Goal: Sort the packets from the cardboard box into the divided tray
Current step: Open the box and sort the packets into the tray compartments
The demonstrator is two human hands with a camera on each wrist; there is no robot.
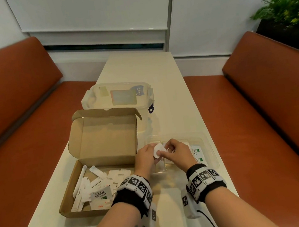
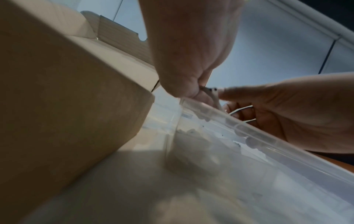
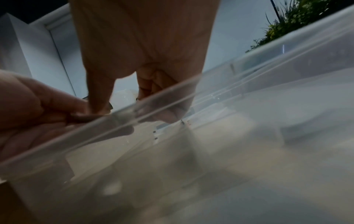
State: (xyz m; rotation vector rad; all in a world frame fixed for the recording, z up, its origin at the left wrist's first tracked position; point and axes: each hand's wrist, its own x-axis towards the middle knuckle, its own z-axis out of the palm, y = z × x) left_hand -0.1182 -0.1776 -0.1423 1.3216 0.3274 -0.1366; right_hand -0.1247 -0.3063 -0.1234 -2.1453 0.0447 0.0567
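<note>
An open cardboard box [image 1: 69, 201] on the table's left holds several loose white packets [image 1: 97, 186], one of them printed Stevia [image 1: 100, 193]. To its right stands the clear divided tray [image 1: 208, 144], with Stevia packets [image 1: 198, 154] in its right compartment. Both hands meet over the tray's left part. My left hand [image 1: 149, 155] grips a small white packet [image 1: 158, 149]. My right hand [image 1: 169, 150] pinches the same packet, thumb on its face. In the left wrist view the packet's edge [image 2: 210, 94] shows between the two hands, above the tray's rim [image 2: 268, 139].
A lidded clear plastic container [image 1: 117, 96] stands behind the cardboard box, whose raised lid [image 1: 106, 135] walls off the left side. Orange benches [image 1: 12, 91] flank the narrow table [image 1: 139, 67]. A plant [image 1: 287, 9] sits at the far right.
</note>
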